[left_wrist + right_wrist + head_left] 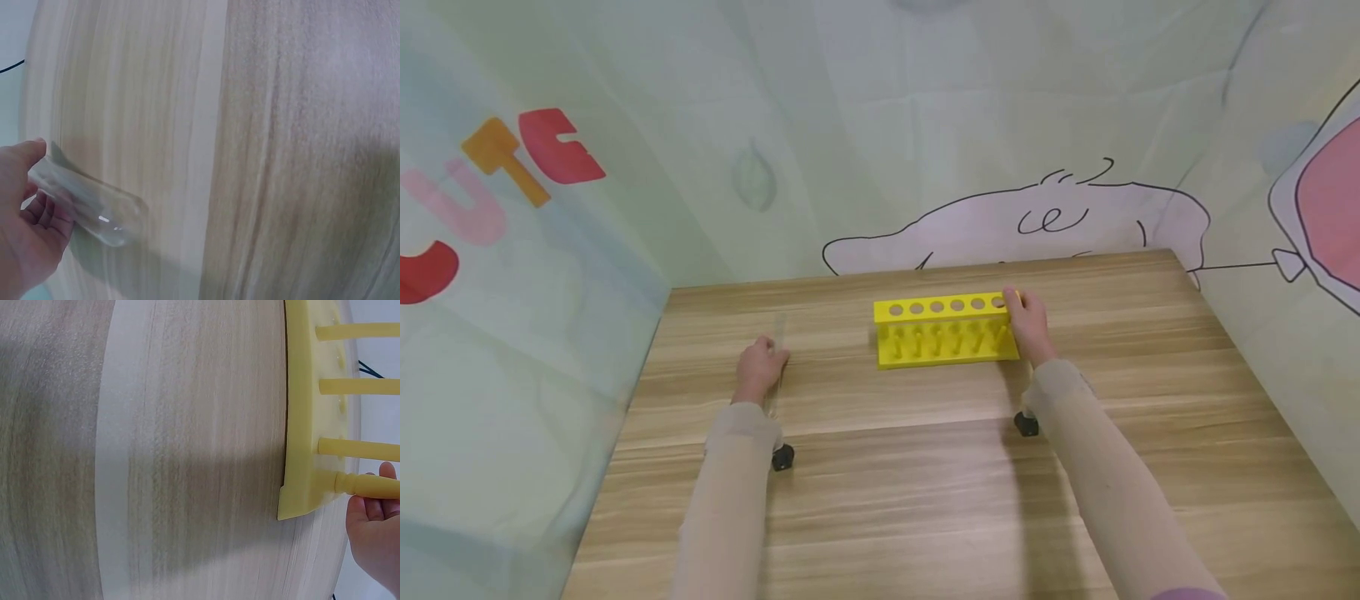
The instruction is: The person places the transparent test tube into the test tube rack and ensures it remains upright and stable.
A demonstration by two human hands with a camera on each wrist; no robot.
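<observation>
A clear test tube (103, 209) with a rounded end lies between the thumb and fingers of my left hand (758, 368), low over the left part of the table. In the head view the tube is faint, running front to back beside the hand. A yellow test tube rack (936, 317) stands upright at the back middle, with a row of round holes on top and pegs below. My right hand (1030, 325) grips its right end; in the right wrist view the fingers (356, 515) are at the end post (369, 485).
The wood-grain table (895, 500) has its back edge against a printed cloth (865, 125), which also hangs along both sides. Small black wrist devices (783, 457) show under both sleeves.
</observation>
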